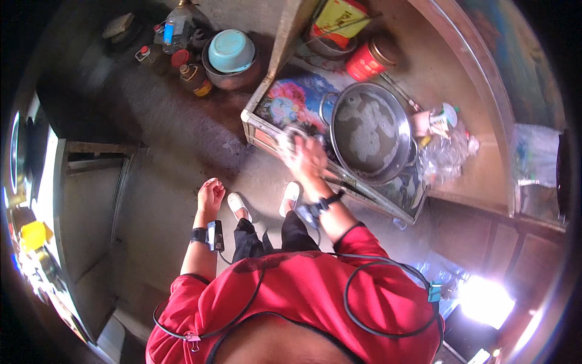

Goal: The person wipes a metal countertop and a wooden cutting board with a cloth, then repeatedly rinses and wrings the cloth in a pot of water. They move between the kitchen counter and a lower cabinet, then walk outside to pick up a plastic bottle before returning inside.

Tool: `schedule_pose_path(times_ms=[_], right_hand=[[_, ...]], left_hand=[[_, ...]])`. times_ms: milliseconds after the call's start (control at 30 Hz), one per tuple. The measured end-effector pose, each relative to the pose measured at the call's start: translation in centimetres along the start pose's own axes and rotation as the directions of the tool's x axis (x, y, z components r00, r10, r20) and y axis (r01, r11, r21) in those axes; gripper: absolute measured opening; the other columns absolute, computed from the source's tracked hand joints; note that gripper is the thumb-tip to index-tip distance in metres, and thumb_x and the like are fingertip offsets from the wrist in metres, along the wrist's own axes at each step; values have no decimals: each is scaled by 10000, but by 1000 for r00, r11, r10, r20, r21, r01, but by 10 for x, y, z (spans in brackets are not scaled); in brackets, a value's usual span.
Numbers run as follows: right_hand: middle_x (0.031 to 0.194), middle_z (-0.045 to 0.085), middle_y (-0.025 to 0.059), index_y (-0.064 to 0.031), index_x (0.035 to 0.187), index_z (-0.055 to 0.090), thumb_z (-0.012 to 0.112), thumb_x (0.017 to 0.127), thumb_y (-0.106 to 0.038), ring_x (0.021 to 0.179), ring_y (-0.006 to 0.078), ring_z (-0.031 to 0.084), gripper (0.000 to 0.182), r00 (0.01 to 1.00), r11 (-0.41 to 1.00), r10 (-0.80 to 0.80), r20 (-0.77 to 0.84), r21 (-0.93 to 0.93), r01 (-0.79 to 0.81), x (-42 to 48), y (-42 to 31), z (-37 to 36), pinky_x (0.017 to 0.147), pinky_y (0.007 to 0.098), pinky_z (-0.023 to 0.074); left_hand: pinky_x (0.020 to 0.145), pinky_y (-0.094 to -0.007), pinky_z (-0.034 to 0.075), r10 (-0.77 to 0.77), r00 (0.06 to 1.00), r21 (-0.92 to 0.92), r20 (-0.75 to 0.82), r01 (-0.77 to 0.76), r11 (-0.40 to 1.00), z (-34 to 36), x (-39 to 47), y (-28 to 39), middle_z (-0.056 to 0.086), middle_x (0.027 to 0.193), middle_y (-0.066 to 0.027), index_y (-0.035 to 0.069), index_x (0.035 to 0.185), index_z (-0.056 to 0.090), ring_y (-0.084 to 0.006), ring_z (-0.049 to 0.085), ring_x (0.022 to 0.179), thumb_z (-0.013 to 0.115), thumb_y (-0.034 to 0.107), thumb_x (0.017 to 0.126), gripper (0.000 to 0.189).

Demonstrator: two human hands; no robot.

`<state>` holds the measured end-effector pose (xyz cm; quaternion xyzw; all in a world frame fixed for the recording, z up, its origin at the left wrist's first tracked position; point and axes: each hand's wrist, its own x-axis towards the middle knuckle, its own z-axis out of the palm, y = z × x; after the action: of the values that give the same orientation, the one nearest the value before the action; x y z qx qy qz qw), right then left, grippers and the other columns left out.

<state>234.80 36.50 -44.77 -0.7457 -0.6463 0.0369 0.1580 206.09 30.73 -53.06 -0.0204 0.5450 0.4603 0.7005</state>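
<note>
My right hand (307, 157) is blurred at the near edge of a low table with a floral covering (291, 98). It grips a greyish cloth or scrubber (293, 136), whose exact kind I cannot tell, against the table's edge. Just right of that hand, a wide metal basin (334, 132) with side handles holds cloudy, foamy water (368, 132). My left hand (211, 193) hangs over the floor, away from the table, its fingers loosely curled with nothing visible in them.
Behind the basin stand a red can (366, 61) and a pot with a yellow-red packet (341, 22). Clear plastic bags (439, 159) lie to its right. A turquoise basin (232, 50) sits on a dark pot, beside several bottles (195, 79). A cabinet (93, 200) stands at left.
</note>
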Motion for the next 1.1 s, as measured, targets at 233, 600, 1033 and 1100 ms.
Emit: schedule_pose_path(times_ms=[233, 600, 1033, 1100], right_hand=[[947, 499, 142, -160, 1080, 480, 621, 707, -361, 859, 329, 524, 446, 929, 911, 367, -43, -187, -368, -116, 106, -59, 695, 445, 435], [926, 548, 155, -115, 1068, 454, 592, 710, -396, 823, 324, 563, 475, 826, 836, 531, -188, -42, -547, -115, 108, -34, 671, 439, 471], [1107, 493, 150, -120, 1131, 452, 627, 684, -368, 1016, 314, 483, 541, 751, 755, 601, -273, -113, -646, -119, 139, -25, 792, 466, 425], [998, 529, 150, -105, 1094, 481, 618, 688, -383, 906, 311, 529, 511, 760, 778, 594, -263, -51, -626, -118, 153, -51, 748, 447, 447]], left_hand=[[575, -272, 458, -102, 990, 260, 93, 75, 963, 34, 4, 24, 565, 701, -16, 94, 827, 551, -130, 538, 617, 530, 110, 823, 27], [605, -273, 434, -165, 981, 398, 100, 113, 911, 57, -13, 39, 553, 694, -10, 105, 777, 547, -132, 522, 624, 554, 122, 808, 36], [618, -292, 444, -258, 956, 542, 139, 145, 828, 61, -17, 9, 562, 717, -26, 73, 772, 539, -143, 536, 670, 545, 106, 807, 49], [614, -290, 454, -251, 939, 604, 236, 61, 794, 85, -32, 4, 568, 711, -28, 69, 774, 546, -140, 547, 665, 550, 100, 804, 43]])
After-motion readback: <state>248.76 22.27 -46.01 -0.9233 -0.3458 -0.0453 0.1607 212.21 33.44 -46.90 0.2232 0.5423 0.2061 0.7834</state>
